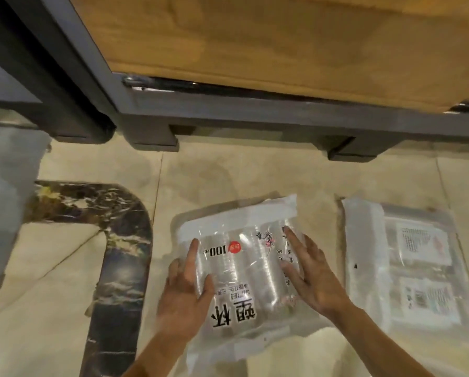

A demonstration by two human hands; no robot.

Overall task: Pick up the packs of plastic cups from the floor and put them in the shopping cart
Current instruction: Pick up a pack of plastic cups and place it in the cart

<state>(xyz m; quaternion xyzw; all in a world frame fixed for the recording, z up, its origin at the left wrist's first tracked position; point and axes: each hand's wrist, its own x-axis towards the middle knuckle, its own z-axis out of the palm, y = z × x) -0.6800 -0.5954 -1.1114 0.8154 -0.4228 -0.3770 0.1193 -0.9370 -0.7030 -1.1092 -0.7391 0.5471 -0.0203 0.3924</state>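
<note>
A clear pack of plastic cups (244, 268) with black printed characters lies on the beige floor in the lower middle. My left hand (184, 292) lies along its left edge with straight fingers, the thumb resting on top of the wrap. On the pack's right side my right hand (309, 270) touches the top with straight spread fingers. A second pack of cups (412, 268) lies flat on the floor to the right, label side up, apart from both hands. No shopping cart is in view.
A shelf unit with a dark metal frame (255, 110) and a wooden board (282, 42) stands just beyond the packs, its feet on the floor. A dark marble inlay strip (124, 268) curves through the floor tiles at the left.
</note>
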